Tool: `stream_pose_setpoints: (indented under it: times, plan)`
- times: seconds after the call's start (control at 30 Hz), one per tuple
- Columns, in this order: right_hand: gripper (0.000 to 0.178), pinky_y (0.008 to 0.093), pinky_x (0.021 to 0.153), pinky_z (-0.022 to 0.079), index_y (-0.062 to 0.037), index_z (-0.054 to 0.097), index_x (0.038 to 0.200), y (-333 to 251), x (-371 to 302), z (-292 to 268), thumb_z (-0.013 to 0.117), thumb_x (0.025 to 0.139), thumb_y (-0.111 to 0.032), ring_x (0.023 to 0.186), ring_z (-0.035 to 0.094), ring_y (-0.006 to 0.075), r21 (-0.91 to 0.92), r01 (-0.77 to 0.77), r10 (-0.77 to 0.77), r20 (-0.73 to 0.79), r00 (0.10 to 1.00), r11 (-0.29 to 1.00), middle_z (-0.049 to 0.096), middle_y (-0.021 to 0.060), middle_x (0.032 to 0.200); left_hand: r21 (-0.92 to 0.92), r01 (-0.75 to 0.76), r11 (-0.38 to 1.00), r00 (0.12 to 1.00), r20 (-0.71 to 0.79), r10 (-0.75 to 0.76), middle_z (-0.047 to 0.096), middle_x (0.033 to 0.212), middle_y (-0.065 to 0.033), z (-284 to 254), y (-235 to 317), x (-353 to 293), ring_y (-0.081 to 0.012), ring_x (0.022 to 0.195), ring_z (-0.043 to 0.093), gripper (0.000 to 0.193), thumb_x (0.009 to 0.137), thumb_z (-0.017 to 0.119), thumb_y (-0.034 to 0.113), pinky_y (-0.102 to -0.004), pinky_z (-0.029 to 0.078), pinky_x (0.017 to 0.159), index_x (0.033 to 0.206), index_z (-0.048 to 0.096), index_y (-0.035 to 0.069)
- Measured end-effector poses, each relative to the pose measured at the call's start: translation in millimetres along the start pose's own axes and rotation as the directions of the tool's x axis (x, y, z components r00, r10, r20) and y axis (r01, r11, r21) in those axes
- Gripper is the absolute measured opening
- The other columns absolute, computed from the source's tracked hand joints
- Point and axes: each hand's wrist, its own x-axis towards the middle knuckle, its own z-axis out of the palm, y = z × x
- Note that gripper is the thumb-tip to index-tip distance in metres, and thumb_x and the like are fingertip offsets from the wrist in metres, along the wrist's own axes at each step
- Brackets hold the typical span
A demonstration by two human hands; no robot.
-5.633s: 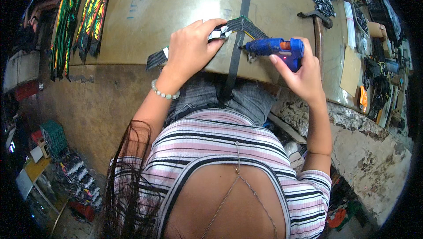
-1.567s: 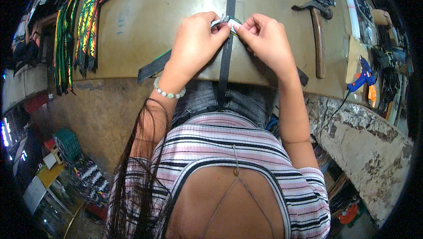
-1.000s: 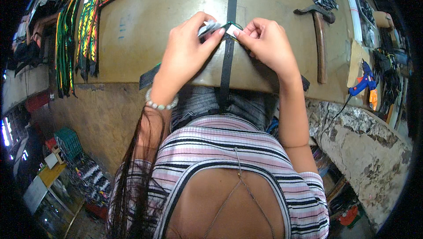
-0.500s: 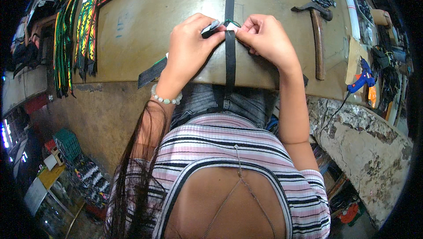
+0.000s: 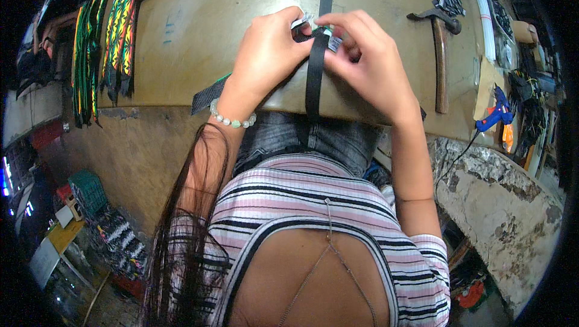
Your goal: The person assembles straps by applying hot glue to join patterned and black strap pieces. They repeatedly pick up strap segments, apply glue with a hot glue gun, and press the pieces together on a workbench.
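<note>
Over the near part of the table (image 5: 199,44), the left hand (image 5: 271,40) is closed on some small white pieces (image 5: 297,24), held between thumb and finger. The right hand (image 5: 371,56) is half curled around a white tag (image 5: 333,44); whether it pinches this tag, I cannot tell. Half a second ago the right thumb was pressing the tag beside the black strap (image 5: 313,80); now the index finger is stretched across toward the left hand, and the tag shows on the right side of the strap. This suggests that the placing of the tag is not finished. Farther out, one end of the dark woven band (image 5: 208,96) sticks out past the left forearm. The glue gun (image 5: 498,110), in the right hand some seconds ago, lies at the right, near the hammer (image 5: 441,62).
</note>
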Motion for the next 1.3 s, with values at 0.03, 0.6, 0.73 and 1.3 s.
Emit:
stream_pose_setpoints:
  times: [0.03, 0.6, 0.73, 1.3]
  plan:
    - [0.024, 0.0273, 0.066, 0.051, -0.0012, 0.066, 0.106, 4.7, 5.7, 1.9, 0.066, 0.082, 0.000, 0.074, 0.064, 0.0153, 0.029, 0.056, -0.056, -0.002, 0.998, 0.998, 0.061, 0.0100, 0.089, 0.011, -0.005, 1.000, 1.000, -0.003, 0.005, 0.069, 0.080, -0.0190, 1.0, -0.7, -1.0, -0.0380, 0.074, 0.067, 0.033, 0.074, 0.079, 0.033, -0.0423, 0.054, 0.067, 0.083, 0.067, 0.003]
    - [0.028, 0.0293, 0.066, 0.054, -0.0007, 0.064, 0.116, 72.8, 92.8, -8.0, 0.067, 0.091, -0.011, 0.074, 0.067, 0.0166, -0.117, -0.339, 0.348, 0.066, 0.935, 0.934, 0.070, 0.0075, 0.090, 0.435, -0.250, 0.865, 0.950, -0.064, 0.306, 0.060, 0.075, -0.0052, 15.9, 0.7, -27.2, -0.0282, 0.063, 0.065, 0.030, 0.090, 0.064, 0.037, -0.0409, 0.051, 0.054, 0.118, 0.066, 0.026]
    - [0.036, 0.0379, 0.083, 0.055, 0.0040, 0.065, 0.116, 77.1, 38.2, -34.4, 0.066, 0.088, -0.019, 0.091, 0.071, 0.0284, -0.233, -0.120, 0.038, -0.327, 0.944, 0.965, 0.070, 0.0236, 0.104, 0.403, -0.219, 0.889, 0.963, -0.057, 0.263, 0.059, 0.073, -0.0041, 9.9, -1.8, -37.7, -0.0259, 0.060, 0.064, 0.028, 0.090, 0.064, 0.036, -0.0396, 0.050, 0.051, 0.117, 0.067, 0.027]
    - [0.028, 0.0457, 0.060, 0.049, 0.0008, 0.056, 0.104, -57.8, -65.4, -7.6, 0.056, 0.100, -0.026, 0.063, 0.064, 0.0392, -0.290, -0.589, 0.633, 0.087, 0.769, 0.755, 0.060, 0.0247, 0.071, -0.219, -0.073, 0.973, 0.957, -0.289, 0.007, 0.060, 0.070, -0.0112, 0.8, -12.9, -40.5, -0.0197, 0.057, 0.054, 0.018, 0.098, 0.053, 0.013, -0.0328, 0.044, 0.057, 0.113, 0.061, 0.007]
